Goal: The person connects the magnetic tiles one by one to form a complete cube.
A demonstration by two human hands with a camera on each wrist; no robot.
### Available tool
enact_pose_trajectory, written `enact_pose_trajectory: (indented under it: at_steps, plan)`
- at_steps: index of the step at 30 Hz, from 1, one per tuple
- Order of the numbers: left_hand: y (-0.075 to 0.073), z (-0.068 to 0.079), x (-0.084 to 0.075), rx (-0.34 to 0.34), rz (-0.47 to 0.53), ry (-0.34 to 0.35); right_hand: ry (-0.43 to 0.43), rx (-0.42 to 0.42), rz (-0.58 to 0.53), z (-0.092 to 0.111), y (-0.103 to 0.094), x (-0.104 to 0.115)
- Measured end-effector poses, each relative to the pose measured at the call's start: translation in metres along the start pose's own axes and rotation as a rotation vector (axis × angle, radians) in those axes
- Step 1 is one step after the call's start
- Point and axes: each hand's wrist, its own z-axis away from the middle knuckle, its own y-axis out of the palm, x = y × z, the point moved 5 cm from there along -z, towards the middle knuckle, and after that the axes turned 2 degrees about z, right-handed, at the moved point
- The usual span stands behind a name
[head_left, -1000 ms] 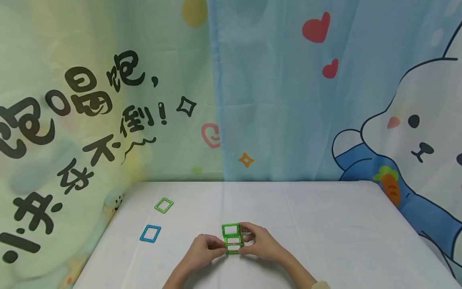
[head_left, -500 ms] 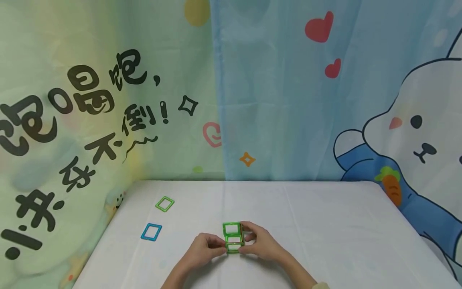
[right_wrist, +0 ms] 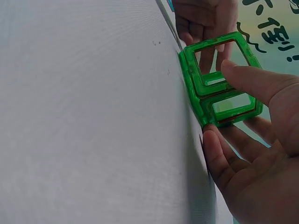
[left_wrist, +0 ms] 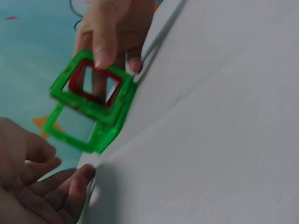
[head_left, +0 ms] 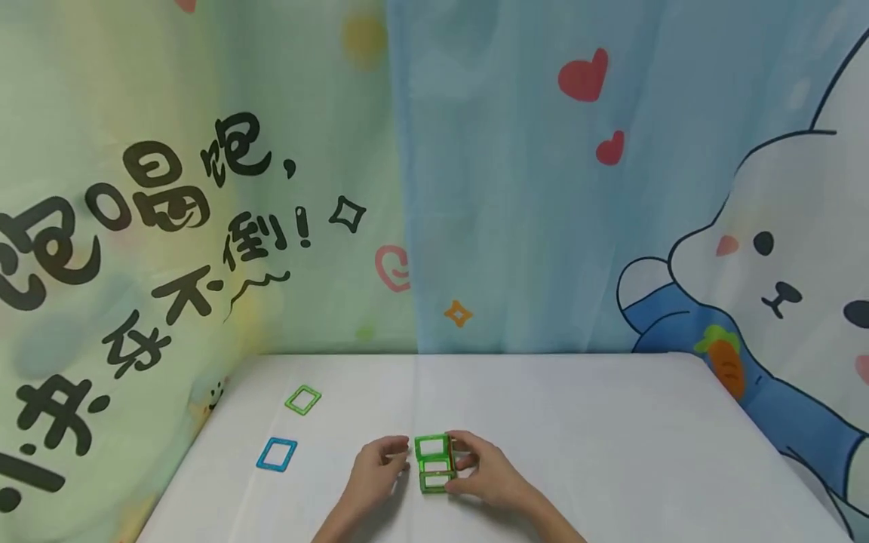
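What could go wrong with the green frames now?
Only the right hand holds the green frames, so they might tip or fold if it lets go. The left hand is close but not touching them, so its fingers could bump them out of line.

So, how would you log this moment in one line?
right hand: holds green building-tile structure | left hand: beside it, not touching | green tile, blue tile: flat on table
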Motion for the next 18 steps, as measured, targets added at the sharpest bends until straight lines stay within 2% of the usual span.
enact_pose_trajectory:
  at_steps: [3, 4, 9, 18]
  plan:
    - [0.007, 0.009, 0.012, -0.038, 0.009, -0.082, 0.059, 0.029, -0.023, 0.007, 0.012, -0.008]
    - [0.010, 0.011, 0.015, -0.043, 0.014, -0.086, 0.069, 0.033, -0.028, 0.009, 0.014, -0.009]
    - [0.017, 0.009, 0.011, -0.040, 0.025, -0.023, 0.044, 0.013, -0.018, 0.009, 0.013, -0.006]
    - [0.018, 0.001, -0.005, 0.010, 0.046, 0.073, -0.009, -0.015, -0.009, 0.005, 0.002, 0.003]
